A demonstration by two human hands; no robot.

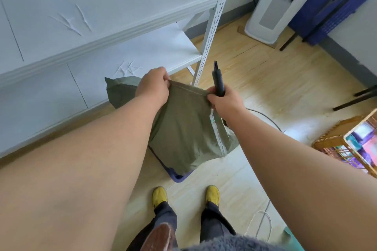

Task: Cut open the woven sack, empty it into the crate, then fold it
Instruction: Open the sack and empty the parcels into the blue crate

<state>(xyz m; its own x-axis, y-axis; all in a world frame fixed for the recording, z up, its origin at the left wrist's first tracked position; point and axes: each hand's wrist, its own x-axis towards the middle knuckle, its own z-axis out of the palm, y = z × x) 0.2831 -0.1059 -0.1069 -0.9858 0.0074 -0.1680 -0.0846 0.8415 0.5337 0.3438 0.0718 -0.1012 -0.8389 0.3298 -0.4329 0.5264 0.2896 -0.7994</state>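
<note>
An olive-green woven sack [183, 128] hangs in front of me, lifted by its stitched upper edge. My left hand [153, 85] pinches the left end of that edge. At the right end, my right hand [222, 100] grips the edge together with a black utility knife [217, 79] that points upward. The sack's lower end rests in a purple crate [179, 177] on the floor; only a corner of the crate shows beneath it. A second green sack [120, 91] lies behind, partly hidden by my left arm.
A white metal shelving unit [210, 32] stands just behind the sack. A wicker basket [346, 149] of items sits at the right, a white tower fan [271, 10] and dark table legs at the back right. A cable lies on the wooden floor. My yellow shoes [212, 193] are near the crate.
</note>
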